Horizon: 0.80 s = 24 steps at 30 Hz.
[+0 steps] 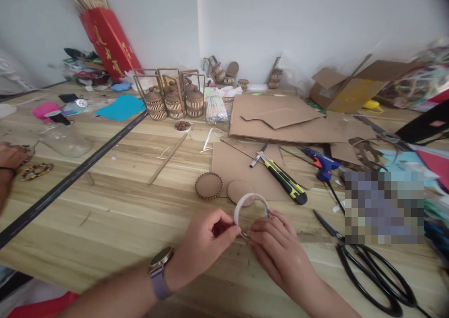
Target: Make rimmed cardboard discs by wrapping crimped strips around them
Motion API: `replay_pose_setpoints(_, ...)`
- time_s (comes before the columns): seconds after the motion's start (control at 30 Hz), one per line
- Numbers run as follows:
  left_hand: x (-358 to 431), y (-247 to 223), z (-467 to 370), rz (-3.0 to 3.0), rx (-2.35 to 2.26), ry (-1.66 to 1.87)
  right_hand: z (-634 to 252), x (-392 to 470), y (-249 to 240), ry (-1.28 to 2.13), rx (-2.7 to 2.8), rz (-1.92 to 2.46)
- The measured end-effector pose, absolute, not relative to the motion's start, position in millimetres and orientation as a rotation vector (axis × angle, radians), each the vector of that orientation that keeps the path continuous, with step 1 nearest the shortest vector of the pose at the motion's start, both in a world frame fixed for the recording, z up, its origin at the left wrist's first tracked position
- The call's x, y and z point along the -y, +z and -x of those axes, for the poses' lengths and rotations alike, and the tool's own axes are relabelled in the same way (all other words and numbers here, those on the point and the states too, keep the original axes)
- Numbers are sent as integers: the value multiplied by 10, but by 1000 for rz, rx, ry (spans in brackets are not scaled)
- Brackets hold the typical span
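Note:
A thin pale ring-shaped band (pixel 238 211) is held up on its edge between my two hands, above the near part of the wooden table. My left hand (pixel 210 236), with a watch on its wrist, pinches the band's lower left side. On the lower right side, the fingers of my right hand (pixel 280 248) close around it. Just behind the band lies a round cardboard disc (pixel 238 191), partly covered by it. Left of that disc sits a shallow round tray (pixel 209 186) with a beaded-looking rim.
A yellow-black utility knife (pixel 286 180) and a pen lie on cardboard (pixel 228 161). Right are a blue glue gun (pixel 322 163) and large black scissors (pixel 372 271). Lidded miniature baskets (pixel 174 104) stand behind. Another person's hand (pixel 14 156) is at far left, near a glass jar (pixel 65 140).

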<state>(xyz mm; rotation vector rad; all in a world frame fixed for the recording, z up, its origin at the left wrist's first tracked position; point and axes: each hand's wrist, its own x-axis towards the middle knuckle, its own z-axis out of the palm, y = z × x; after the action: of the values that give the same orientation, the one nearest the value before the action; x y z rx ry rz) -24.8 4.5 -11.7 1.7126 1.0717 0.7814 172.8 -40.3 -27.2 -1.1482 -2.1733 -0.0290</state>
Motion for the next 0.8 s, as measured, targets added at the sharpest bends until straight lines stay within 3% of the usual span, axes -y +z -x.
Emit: replay_pose_setpoints(0.8, -18, -111, 286, -2202, -953, 991, -1749, 412, -266, -4, 2137, 1169)
